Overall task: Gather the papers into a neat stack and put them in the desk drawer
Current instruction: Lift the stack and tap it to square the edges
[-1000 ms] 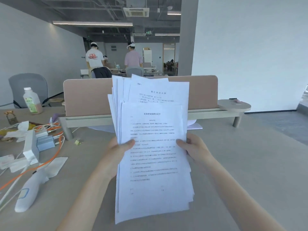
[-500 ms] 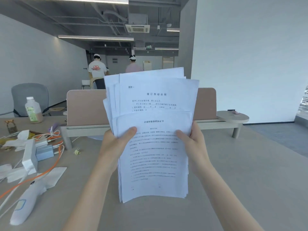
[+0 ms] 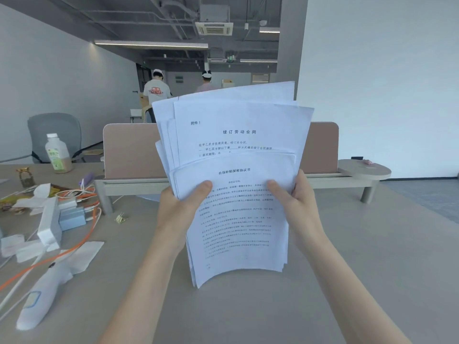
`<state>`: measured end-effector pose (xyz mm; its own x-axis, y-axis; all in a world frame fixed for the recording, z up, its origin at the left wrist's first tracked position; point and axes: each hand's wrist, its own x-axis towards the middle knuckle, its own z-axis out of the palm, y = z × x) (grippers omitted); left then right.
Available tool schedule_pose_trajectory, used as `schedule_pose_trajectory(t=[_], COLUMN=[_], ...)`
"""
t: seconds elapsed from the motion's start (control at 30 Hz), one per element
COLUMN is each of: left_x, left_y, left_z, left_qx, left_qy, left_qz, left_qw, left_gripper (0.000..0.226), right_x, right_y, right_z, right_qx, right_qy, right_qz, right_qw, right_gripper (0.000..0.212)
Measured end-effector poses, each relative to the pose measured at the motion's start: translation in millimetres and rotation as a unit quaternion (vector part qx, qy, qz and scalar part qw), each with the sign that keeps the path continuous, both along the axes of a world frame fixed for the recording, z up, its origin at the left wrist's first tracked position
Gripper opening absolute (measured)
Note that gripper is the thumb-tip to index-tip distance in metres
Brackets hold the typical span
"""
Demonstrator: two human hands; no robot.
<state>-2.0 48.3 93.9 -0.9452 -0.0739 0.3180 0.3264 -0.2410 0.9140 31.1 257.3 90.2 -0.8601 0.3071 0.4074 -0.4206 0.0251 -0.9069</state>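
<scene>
A loose bundle of white printed papers (image 3: 236,150) stands upright in front of me, its bottom edge on or just above the desk top (image 3: 360,256). The sheets are uneven, with upper edges fanned out and the front sheet sitting lower. My left hand (image 3: 178,207) grips the left edge, thumb on the front sheet. My right hand (image 3: 295,202) grips the right edge the same way. No drawer is in view.
A pink divider panel (image 3: 129,150) with a round shelf (image 3: 365,170) crosses the desk behind the papers. At left lie orange cables (image 3: 82,232), white boxes, a thermometer-like device (image 3: 42,296), a binder clip (image 3: 121,218) and a bottle (image 3: 57,155). Two people stand far behind.
Both hands have raised the papers from a tilted hold to upright and moved them closer together at the sides. The view has tipped upward.
</scene>
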Motion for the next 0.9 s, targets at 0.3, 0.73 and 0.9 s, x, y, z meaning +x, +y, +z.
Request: schedule_pose_trajectory(t=[0.3, 0.73, 0.9], left_x=[-5.9, -15.1, -17.7], left_y=[0.6, -1.0, 0.2], left_z=[-13.6, -36.7, -42.3], left_qx=[-0.042, -0.033, -0.03], left_qy=[-0.015, -0.052, -0.055], left_qz=[-0.031, -0.118, -0.126], left_qw=[0.999, 0.991, 0.99], left_gripper=[0.028, 0.062, 0.055], right_x=[-1.4, -6.0, -2.1], right_y=[12.2, 19.9, 17.8], right_z=[13.2, 13.3, 15.6], right_qx=[0.038, 0.057, 0.147], right_qy=[0.022, 0.043, 0.111], right_qz=[-0.007, 0.017, -0.026], right_qw=[0.999, 0.997, 0.982], right_gripper=[0.025, 0.035, 0.079])
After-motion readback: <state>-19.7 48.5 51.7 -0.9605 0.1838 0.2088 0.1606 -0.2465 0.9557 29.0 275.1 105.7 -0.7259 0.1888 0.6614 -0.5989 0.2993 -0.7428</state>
